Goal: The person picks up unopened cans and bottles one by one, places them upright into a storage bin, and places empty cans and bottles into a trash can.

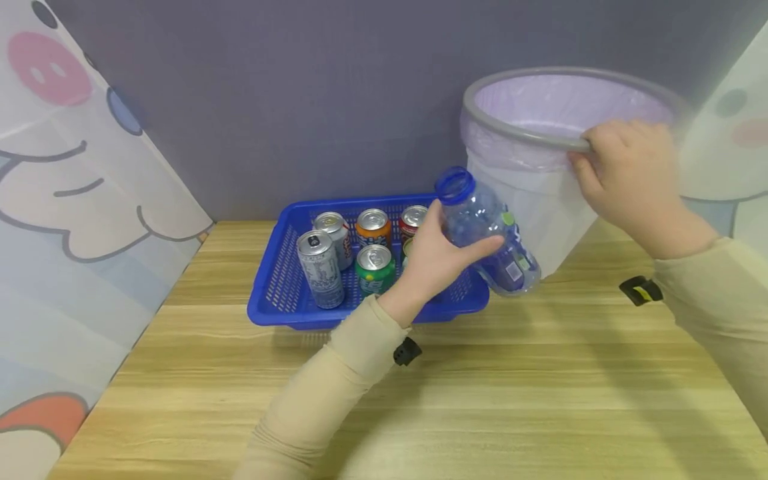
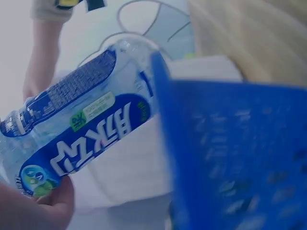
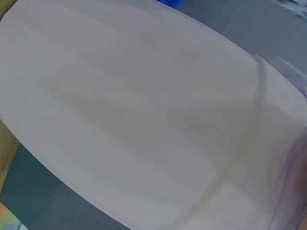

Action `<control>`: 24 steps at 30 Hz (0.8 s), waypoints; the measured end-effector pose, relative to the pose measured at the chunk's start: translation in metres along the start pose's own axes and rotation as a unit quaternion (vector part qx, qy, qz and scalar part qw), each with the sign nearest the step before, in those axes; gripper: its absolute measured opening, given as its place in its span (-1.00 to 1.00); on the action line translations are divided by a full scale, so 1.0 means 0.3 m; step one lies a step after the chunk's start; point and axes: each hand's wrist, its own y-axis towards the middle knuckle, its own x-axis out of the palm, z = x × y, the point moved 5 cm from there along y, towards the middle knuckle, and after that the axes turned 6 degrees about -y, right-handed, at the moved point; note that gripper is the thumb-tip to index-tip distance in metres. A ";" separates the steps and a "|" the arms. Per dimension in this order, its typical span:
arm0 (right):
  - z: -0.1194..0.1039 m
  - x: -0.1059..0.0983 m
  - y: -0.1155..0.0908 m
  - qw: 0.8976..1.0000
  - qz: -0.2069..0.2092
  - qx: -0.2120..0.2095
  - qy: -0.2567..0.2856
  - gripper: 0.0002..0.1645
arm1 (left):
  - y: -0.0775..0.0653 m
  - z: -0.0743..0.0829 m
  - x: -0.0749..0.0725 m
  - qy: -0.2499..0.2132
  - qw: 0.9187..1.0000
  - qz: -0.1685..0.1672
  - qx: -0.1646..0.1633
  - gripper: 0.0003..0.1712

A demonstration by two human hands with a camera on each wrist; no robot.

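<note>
My left hand (image 1: 441, 252) grips a clear plastic bottle (image 1: 480, 220) with a blue neck and a blue label, tilted with its mouth up to the left. No cap shows on it. In the left wrist view the label of the bottle (image 2: 86, 120) faces the camera, beside the blue basket. On the right, my right hand (image 1: 636, 177) holds the grey rim of a white trash bin (image 1: 516, 207) lined with a thin purple bag (image 1: 510, 143). The bin leans, and its white wall (image 3: 134, 110) fills most of the right wrist view. Behind the bottle, the bin's side is partly hidden.
A blue plastic basket (image 1: 270, 280) on the wooden table (image 1: 198, 373) holds several upright drink cans, among them a silver can (image 1: 324, 277), a green can (image 1: 375, 270) and an orange can (image 1: 373, 230). My left forearm crosses in front of it. A grey panel (image 1: 300, 100) stands behind.
</note>
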 end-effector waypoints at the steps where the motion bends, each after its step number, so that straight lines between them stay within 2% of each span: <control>1: -0.001 0.002 0.002 1.000 -0.002 0.001 0.000 -0.70 | -0.003 0.016 -0.022 -0.014 1.000 0.010 0.017 -0.15; 4: -0.004 0.007 0.008 1.000 0.002 -0.003 0.002 -0.70 | -0.008 0.066 -0.083 -0.046 0.995 0.032 0.082 -0.17; 8: -0.001 0.014 0.009 0.999 0.031 -0.012 0.008 -0.68 | -0.013 0.123 -0.153 -0.086 0.983 0.060 0.153 -0.18; 13: 0.010 0.018 0.006 0.999 0.048 -0.019 0.009 -0.68 | 0.004 0.189 -0.218 -0.141 0.960 0.081 0.229 -0.26; 15: 0.013 0.019 0.005 0.999 0.041 -0.018 0.006 -0.68 | 0.016 0.209 -0.234 -0.166 0.951 0.090 0.245 -0.28; 20: 0.020 0.023 0.001 1.000 0.024 -0.016 0.000 -0.68 | 0.035 0.240 -0.242 -0.225 0.938 0.120 0.234 -0.24; 24: 0.022 0.024 -0.001 0.999 0.027 -0.017 -0.001 -0.68 | 0.052 0.289 -0.235 -0.257 0.926 0.128 0.245 -0.19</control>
